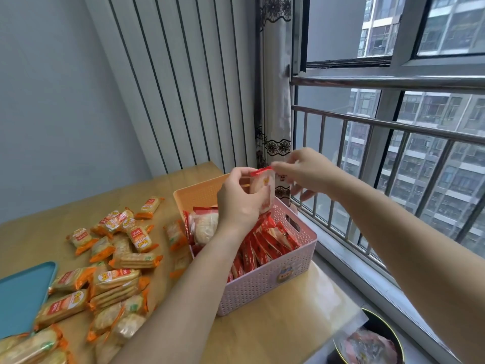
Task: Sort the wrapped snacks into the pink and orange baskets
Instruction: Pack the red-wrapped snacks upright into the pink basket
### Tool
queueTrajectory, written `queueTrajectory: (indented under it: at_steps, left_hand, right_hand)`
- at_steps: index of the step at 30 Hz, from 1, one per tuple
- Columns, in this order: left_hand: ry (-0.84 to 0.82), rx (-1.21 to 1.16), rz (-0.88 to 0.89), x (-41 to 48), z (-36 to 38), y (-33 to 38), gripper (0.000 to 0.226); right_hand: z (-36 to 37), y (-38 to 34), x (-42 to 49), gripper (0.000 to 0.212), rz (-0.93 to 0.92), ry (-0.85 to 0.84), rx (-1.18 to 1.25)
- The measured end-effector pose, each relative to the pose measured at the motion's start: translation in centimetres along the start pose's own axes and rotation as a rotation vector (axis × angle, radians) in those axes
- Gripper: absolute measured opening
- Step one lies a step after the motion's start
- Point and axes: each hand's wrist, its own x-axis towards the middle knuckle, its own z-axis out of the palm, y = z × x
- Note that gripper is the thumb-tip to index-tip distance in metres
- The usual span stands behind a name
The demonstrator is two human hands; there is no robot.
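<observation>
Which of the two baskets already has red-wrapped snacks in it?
The pink basket, nearer the camera, is packed with red-wrapped snacks; the orange basket behind it shows none.

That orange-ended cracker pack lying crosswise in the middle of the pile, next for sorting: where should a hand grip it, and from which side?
Grip the cracker pack across its long flat body, coming straight down from above. It lies flat on the table with its top face exposed, and neighbouring packs crowd its sides. The crimped orange ends are thin and would likely slip or twist.
</observation>
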Motion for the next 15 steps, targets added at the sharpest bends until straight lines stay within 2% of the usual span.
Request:
queueTrajectory:
  at_steps: [2, 3, 6, 8, 10, 12, 15]
  left_hand:
    - [-0.005, 0.002, 0.024, 0.1, 1.1, 0.2, 0.032]
    - [-0.044, -0.007, 0.025, 0.2, 1.6, 0.2, 0.035]
    - [-0.288, -0.085, -0.025, 0.7, 2.0, -0.4, 0.046]
    - [-0.361, -0.075, -0.022, 1.3, 1.3, -1.2, 0.037]
    - [-0.318, 0.125, 0.055, 2.0, 0.4, -1.9, 0.026]
    - [-0.301, 0.402, 0.104, 2.7, -0.6, -2.2, 0.03]
    - [-0.391, 0.788, 0.108, 3.4, -1.8, -2.5, 0.037]
  right_hand:
    - [0.2, -0.2, 0.1, 0.056, 0.149, -0.099, 0.115]
    - [0.3, -0.1, 0.3, 0.058, 0.162, -0.126, 0.116]
    - [0.1, 0.6, 1.0, 0.039, 0.161, -0.101, 0.08]
    - [-0.1, 1.4, 1.6, 0.025, 0.167, -0.1, 0.034]
    - [0.3, 2.1, 1.9, 0.019, 0.153, -0.081, -0.086]
    - [1.1, 2.5, 2.4, 0.018, 0.114, -0.036, -0.199]
    - [2.5, 3.0, 3.2, 0.019, 0.084, -0.032, -0.286]
